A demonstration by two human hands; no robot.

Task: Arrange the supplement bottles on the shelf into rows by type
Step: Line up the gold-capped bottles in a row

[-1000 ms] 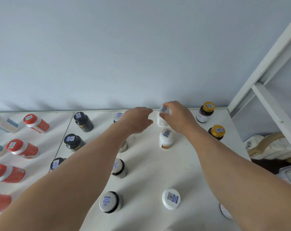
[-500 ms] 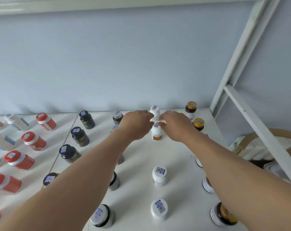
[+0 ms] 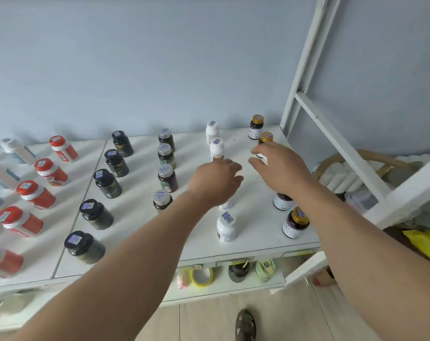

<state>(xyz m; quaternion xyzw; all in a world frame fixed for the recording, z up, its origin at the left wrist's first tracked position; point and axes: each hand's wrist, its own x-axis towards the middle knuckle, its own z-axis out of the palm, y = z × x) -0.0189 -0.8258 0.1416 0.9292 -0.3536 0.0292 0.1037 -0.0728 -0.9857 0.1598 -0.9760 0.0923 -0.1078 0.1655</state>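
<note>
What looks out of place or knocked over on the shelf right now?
Nothing stands out. The bottles in clear view stand upright in columns by type: red-capped, black-capped, silver-capped, white and gold-capped. No spill shows on the shelf.

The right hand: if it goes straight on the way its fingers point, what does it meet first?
Probably the gold-capped dark bottle just beyond the right hand; its fingers already partly cover that bottle, though depth is unclear.

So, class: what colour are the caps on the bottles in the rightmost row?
Gold, on dark bottles, seen in the head view.
</note>
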